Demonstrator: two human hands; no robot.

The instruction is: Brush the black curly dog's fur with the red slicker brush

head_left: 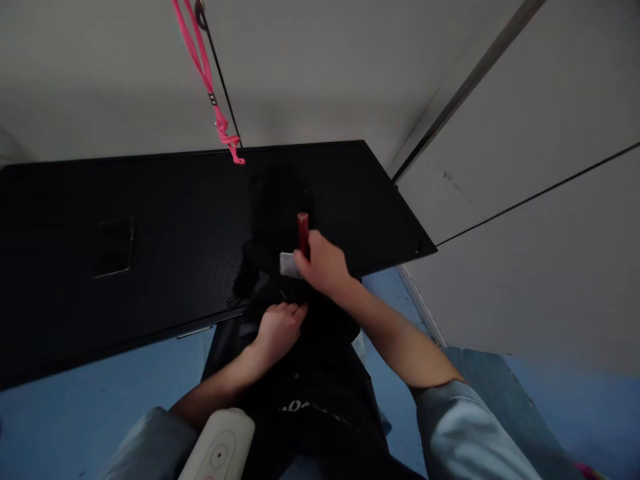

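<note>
My right hand [324, 265] is gripping a red-handled tool with a flat grey metal blade [299, 252], fingers closed around it, over the black perforated panel [165, 247]. My left hand [278, 328] is pressing down on black fabric [320, 373], fingers curled.

Two bare hands, left [278, 328] and right [324, 264]; one red-handled tool [303, 233]; one black garment [310, 373]; one black panel [150, 247]; one pink cord [205, 73]; one white device [220, 450].
</note>
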